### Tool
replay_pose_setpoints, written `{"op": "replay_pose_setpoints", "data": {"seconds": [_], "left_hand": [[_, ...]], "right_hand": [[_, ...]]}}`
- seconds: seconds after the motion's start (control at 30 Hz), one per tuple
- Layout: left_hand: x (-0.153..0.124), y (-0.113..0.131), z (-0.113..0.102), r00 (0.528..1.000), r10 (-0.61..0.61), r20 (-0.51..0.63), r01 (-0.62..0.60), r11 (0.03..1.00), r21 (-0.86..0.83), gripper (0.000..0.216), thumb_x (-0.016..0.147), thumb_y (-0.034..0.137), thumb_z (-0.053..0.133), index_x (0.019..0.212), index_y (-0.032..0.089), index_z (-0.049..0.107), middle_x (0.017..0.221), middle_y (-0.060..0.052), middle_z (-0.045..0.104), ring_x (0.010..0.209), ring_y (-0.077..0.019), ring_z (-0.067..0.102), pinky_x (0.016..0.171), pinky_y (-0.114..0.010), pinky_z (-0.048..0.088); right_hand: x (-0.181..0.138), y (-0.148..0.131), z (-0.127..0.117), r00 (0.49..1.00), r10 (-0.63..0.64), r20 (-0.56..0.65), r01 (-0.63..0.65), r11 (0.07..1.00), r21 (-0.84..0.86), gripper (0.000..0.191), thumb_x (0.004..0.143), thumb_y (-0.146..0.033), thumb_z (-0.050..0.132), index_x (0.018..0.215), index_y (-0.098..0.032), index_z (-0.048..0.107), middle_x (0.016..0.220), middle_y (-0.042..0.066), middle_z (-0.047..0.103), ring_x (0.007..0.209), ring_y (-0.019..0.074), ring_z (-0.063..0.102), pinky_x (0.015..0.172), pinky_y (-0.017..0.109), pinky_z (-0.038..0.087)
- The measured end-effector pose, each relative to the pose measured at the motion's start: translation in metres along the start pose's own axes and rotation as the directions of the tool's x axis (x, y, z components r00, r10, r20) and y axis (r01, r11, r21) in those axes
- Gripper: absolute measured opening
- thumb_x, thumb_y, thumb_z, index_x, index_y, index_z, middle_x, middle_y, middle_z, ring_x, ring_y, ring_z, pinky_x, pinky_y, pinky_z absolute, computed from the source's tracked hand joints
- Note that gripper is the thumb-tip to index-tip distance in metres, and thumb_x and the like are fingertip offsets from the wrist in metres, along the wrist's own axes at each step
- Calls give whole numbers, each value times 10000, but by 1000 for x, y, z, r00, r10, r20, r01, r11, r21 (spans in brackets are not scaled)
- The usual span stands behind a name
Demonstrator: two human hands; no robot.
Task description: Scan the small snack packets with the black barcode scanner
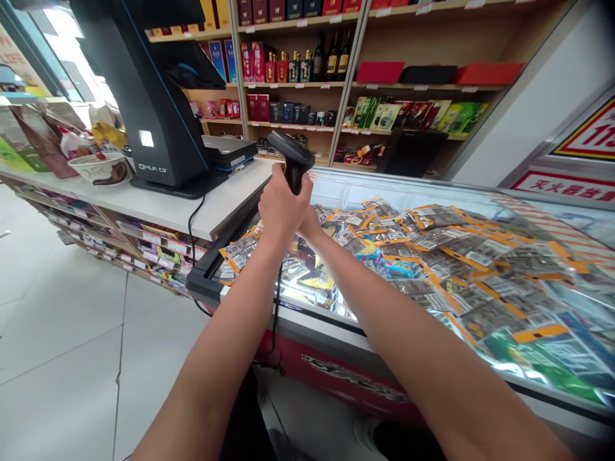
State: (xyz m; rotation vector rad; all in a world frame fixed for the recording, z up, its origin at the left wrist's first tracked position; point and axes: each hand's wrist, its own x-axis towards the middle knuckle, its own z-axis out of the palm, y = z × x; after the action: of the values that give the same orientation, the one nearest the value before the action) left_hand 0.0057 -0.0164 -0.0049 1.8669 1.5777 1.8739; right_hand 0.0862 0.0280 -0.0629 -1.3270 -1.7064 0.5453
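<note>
Holding: one black barcode scanner, upright, head toward 10 o'clock
Left grip: closed around scanner handle, scanner rising at 12 o'clock
Right grip: mostly hidden behind left; cannot tell
Below: freezer lid over many packets
Tabletop: one register stand, 10 o'clock

The right hand is mostly hidden behind the left hand, which covers the scanner grip; packet print blurs.
</note>
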Motion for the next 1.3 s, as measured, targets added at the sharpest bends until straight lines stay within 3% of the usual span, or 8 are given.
{"op": "replay_pose_setpoints", "data": {"seconds": [0.23, 0.33, 0.43, 0.6, 0.7, 0.87, 1.1, 1.3], "left_hand": [[0, 4, 3, 987, 107, 120, -77, 969, -234, 354, 1019, 560, 585, 1038, 207, 569, 928, -83, 709, 888, -245, 704, 811, -330, 494], [-6, 10, 3, 964, 182, 193, -111, 938, -327, 344, 974, 534, 649, 1012, 202, 569, 876, -61, 689, 803, -210, 675, 740, -307, 476], [-10, 17, 4, 928, 131, 348, 68, 860, -506, 349, 958, 551, 630, 997, 211, 558, 776, -11, 631, 587, -143, 591, 585, -274, 427], [-13, 24, 0, 640, 183, 746, 557, 559, -614, 492, 905, 641, 550, 1057, 174, 590, 647, 19, 590, 393, -118, 494, 425, -257, 345], [-15, 24, -3, 488, 262, 833, 663, 510, -549, 582, 870, 672, 556, 1094, 138, 618, 608, 5, 615, 371, -129, 500, 406, -257, 363], [-14, 24, -5, 373, 280, 884, 706, 533, -467, 632, 824, 696, 584, 1088, 124, 637, 592, -22, 651, 336, -168, 507, 374, -291, 376], [-15, 25, -11, 189, 305, 933, 708, 616, -345, 568, 871, 661, 512, 1061, 145, 651, 590, -43, 658, 337, -166, 486, 410, -300, 388], [-21, 24, -12, 70, 284, 956, 708, 661, -248, 560, 895, 669, 496, 1067, 161, 658, 584, -31, 615, 368, -157, 467, 408, -284, 370]], "right_hand": [[-7, 7, -92, 969, 144, -202, -68, 937, 342, 403, 625, -145, 755, 1020, -184, 687, 826, 11, 716, 776, 202, 681, 736, 332, 557], [-16, 16, -124, 913, 311, -263, -126, 830, 543, 398, 621, -92, 734, 981, -220, 625, 764, -28, 697, 703, 164, 667, 644, 271, 541], [-25, 24, -145, 832, 513, -211, -210, 643, 737, 232, 676, -137, 678, 840, -237, 549, 621, -63, 592, 535, 128, 563, 493, 223, 455], [-35, 21, -165, 871, 480, 100, -223, 206, 953, 86, 800, -303, 521, 846, -231, 532, 626, -38, 537, 450, 122, 448, 419, 238, 388], [-40, 16, -173, 937, 307, 166, -206, 104, 973, 167, 858, -397, 477, 876, -239, 525, 668, -27, 539, 468, 129, 435, 455, 259, 415], [-44, 24, -187, 965, 198, 172, -213, 211, 954, 291, 867, -522, 553, 821, -255, 449, 677, -27, 537, 499, 139, 444, 509, 281, 421], [-45, 31, -199, 963, 256, -79, -107, 638, 762, 466, 778, -653, 636, 778, -271, 369, 868, 53, 653, 737, 230, 609, 611, 331, 483], [-47, 25, -199, 976, 187, -115, -24, 610, 792, 476, 770, -629, 651, 736, -256, 357, 863, 50, 644, 723, 205, 591, 616, 326, 468]]}}
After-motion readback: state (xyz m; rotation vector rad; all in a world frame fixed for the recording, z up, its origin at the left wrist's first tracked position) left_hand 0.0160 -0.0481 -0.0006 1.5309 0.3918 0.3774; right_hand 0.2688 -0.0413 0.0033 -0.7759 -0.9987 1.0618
